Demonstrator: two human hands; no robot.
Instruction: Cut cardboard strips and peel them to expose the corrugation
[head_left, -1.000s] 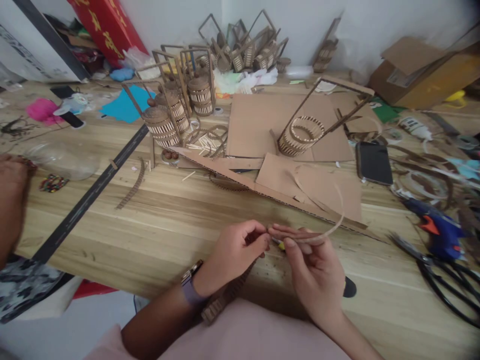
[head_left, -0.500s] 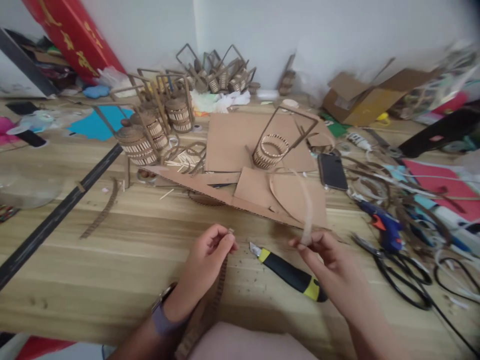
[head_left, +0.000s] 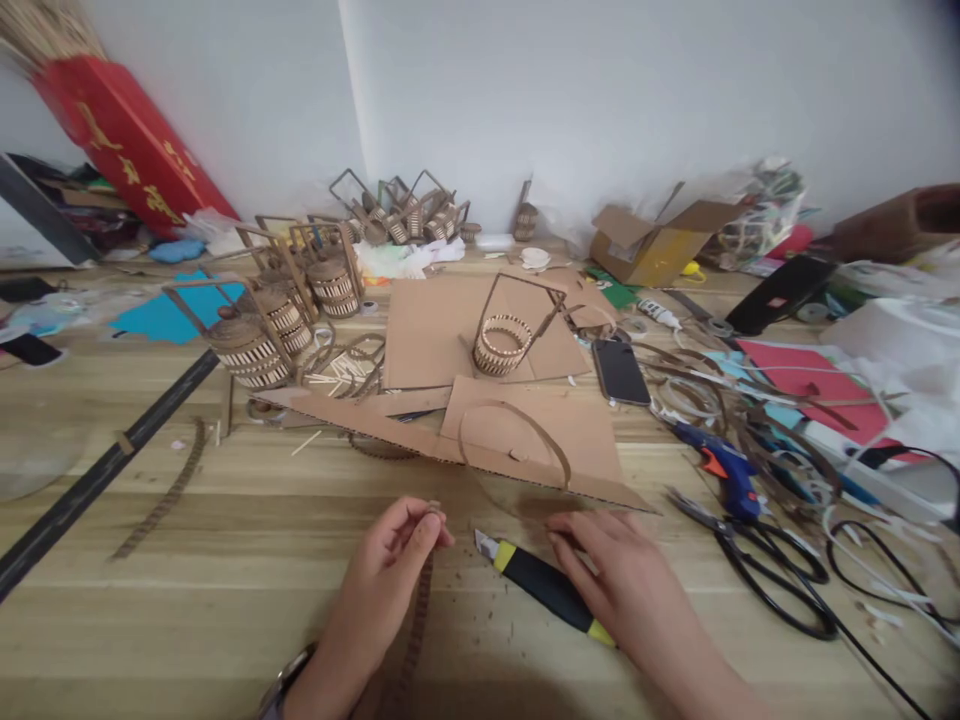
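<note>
My left hand [head_left: 390, 570] is closed in a pinch on the top end of a dark, ridged strip [head_left: 422, 605], which hangs down toward the table's front edge. My right hand [head_left: 626, 575] has its fingers curled together, palm down, just beyond a utility knife [head_left: 546, 588]. A thin, bent brown strip [head_left: 551, 440] loops over the cardboard, and its faint end seems to run to my right fingertips. The black and yellow knife lies between my hands with its blade pointing left, small dark crumbs around it.
Cardboard sheets [head_left: 427, 330] carry a small striped basket [head_left: 502, 347] with a tall handle. Finished baskets [head_left: 251, 350] stand at left. Scissors [head_left: 772, 570], a blue glue gun [head_left: 724, 465] and a phone [head_left: 620, 372] lie at right. Another ridged strip [head_left: 165, 500] lies at left.
My right hand has turned palm down and lowered the thin strip, which stood raised before and now lies low over the cardboard. My left hand keeps its pinch. The view has tilted up and shifted right.
</note>
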